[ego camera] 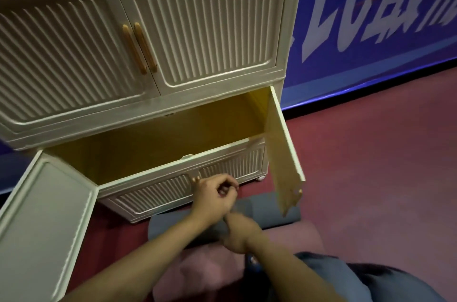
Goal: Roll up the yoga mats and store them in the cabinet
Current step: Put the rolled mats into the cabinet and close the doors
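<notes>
A rolled grey yoga mat (269, 211) lies on the floor in front of the cream cabinet (153, 114). The cabinet's middle compartment (153, 143) stands open and holds nothing I can see. Its left door (47, 217) and right door (284, 153) are swung out. A pink mat (291, 235) lies flat under and in front of the grey roll. My left hand (215, 196) hovers over the roll's far side near the lower door handles (195, 179), fingers curled with nothing visible in them. My right hand (239, 230) is blurred and rests on the grey roll; its grip is unclear.
The cabinet's upper doors (197, 30) and lowest doors (153, 194) are closed. The open right door hangs over the right end of the grey roll. Red carpet (371, 165) stretches to the right, up to a blue banner wall (371, 30). My knee in grey fabric (346, 282) is at the bottom right.
</notes>
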Available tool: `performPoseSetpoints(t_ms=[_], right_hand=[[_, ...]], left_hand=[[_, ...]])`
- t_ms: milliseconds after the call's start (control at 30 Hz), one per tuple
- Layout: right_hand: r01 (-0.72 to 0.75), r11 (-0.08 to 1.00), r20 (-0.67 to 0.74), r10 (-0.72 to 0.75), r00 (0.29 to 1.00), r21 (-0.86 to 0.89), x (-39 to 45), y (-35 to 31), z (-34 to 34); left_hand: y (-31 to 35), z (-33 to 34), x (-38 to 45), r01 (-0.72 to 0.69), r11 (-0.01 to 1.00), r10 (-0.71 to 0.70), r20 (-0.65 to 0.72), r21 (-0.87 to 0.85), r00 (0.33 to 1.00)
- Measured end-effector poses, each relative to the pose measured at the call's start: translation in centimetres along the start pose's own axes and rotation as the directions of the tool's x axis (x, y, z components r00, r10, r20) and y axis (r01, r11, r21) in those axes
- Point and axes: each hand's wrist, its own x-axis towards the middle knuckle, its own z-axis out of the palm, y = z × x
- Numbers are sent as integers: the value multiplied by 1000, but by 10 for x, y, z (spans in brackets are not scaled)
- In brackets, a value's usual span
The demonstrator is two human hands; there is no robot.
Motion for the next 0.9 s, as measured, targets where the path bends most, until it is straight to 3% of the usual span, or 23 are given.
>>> performPoseSetpoints(t_ms=[67, 133, 233, 267, 300, 433, 633, 733, 900], right_hand=[[-45, 983, -165, 75, 983, 176, 3, 13, -23], [-132, 952, -314, 220, 923, 277, 6, 29, -43], [-263, 925, -388, 356, 850, 273, 7, 48, -59], [-286, 929, -382, 358, 852, 234, 9, 54, -62], [-296, 932, -372, 356, 857, 212, 12, 60, -65], [-326, 919, -408, 391, 825, 221, 29, 85, -80], [-416, 896, -414, 442, 796, 157, 45, 111, -81], [-382, 898, -432, 439, 788, 217, 48, 118, -86], [-340, 917, -426, 398, 812, 209, 56, 124, -85]], left_hand=[[-34, 15, 7, 188, 979, -193, 56, 83, 980], [-73, 28, 11, 300, 911, -368, 230, 283, 901], [-122, 50, 15, 171, 715, -608, 482, 678, 631], [-134, 60, 16, 113, 662, -654, 497, 741, 571], [-144, 71, 18, 55, 624, -669, 497, 779, 552], [-182, 120, 26, -117, 549, -649, 510, 828, 564], [-235, 165, 5, -69, 544, -674, 485, 836, 558], [-261, 172, 1, -101, 614, -628, 562, 783, 537], [-261, 169, 11, -12, 715, -545, 569, 699, 616]])
